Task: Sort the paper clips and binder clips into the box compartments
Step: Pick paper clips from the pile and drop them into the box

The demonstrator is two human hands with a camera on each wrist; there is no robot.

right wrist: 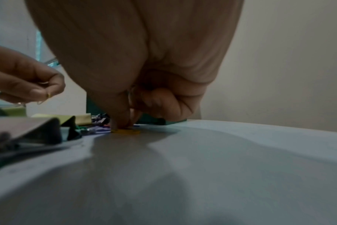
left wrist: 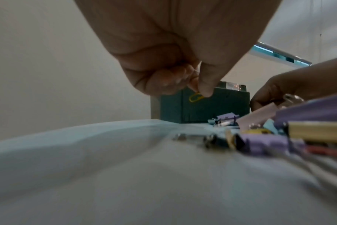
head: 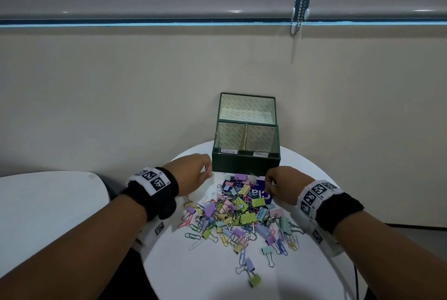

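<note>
A dark green box (head: 245, 161) stands at the table's far edge, lid up, with two labelled compartments split by a divider (head: 246, 138). In front of it lies a pile of pastel binder clips and paper clips (head: 242, 212). My left hand (head: 208, 171) hovers just left of the box's front corner; between thumb and finger it pinches a yellow paper clip (left wrist: 196, 97). My right hand (head: 267, 184) is down at the pile's far right edge, by the box front. Its thumb and forefinger pinch the end of another yellow paper clip (right wrist: 126, 131) lying on the table.
The clips lie on a round white table (head: 217, 275), partly over a blue printed card (head: 266, 197). A second white table (head: 48, 203) is at the left. The wall stands right behind the box. A dark cable (head: 355, 280) hangs off the right edge.
</note>
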